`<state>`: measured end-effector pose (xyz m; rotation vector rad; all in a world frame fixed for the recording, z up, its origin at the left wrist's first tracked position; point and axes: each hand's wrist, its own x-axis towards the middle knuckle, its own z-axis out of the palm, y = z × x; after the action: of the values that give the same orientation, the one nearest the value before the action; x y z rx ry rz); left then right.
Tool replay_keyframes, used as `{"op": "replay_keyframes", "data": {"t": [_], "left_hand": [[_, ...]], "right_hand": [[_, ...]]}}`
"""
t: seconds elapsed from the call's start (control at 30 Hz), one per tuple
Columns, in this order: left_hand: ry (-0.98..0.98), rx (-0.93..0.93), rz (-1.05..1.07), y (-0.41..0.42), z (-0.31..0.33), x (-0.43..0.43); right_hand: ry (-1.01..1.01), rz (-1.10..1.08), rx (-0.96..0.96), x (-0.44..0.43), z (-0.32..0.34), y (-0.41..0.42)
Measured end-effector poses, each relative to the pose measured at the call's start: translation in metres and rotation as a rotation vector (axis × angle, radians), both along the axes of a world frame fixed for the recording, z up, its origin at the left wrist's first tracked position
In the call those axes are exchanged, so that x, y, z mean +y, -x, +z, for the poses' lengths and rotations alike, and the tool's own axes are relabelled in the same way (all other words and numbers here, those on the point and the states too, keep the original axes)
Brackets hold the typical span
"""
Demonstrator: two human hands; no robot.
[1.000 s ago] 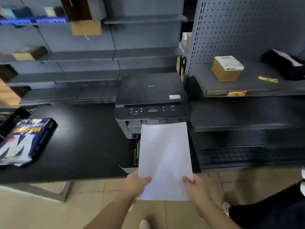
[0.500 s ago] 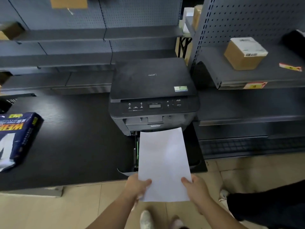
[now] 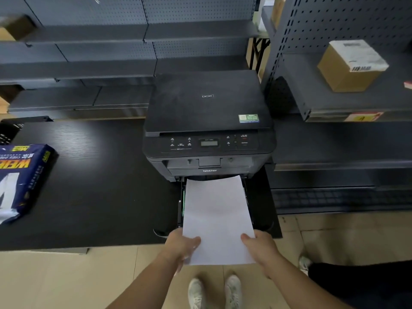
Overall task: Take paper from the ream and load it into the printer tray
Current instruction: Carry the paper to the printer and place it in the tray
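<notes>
Tray (image 3: 181, 204) mostly hidden under paper (image 3: 217, 217)

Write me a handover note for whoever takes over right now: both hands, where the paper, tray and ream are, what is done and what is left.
Left hand: grips the near left corner of the white paper stack.
Right hand: grips the near right corner.
The stack's far edge sits at the black desktop printer, over its pulled-out black paper tray; the near end overhangs the floor.
The opened blue paper ream lies at the left on the black table.
Done: paper taken, lined up with the tray.
Left: lower it into the tray, let go, push the tray shut.
</notes>
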<state>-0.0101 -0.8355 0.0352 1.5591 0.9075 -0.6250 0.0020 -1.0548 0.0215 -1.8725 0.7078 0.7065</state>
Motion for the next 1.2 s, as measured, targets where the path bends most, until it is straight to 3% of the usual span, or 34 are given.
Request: {"op": "replay_keyframes", "data": {"t": [0.37,0.67,1.2], "left_hand": [[-0.123,-0.004,-0.084,-0.036,0.001,-0.003],[-0.094,0.082,-0.069,-0.05,-0.026,0.006],[-0.169,-0.024,0.026,-0.097,-0.041,0.008]], "right_hand": [[0.026,0.053,0.099,-0.001,-0.015,-0.049],[0.064,0.077,0.17,0.002,-0.033,-0.061],[0.035,-0.004,0.04,0.019,-0.048,-0.11]]}}
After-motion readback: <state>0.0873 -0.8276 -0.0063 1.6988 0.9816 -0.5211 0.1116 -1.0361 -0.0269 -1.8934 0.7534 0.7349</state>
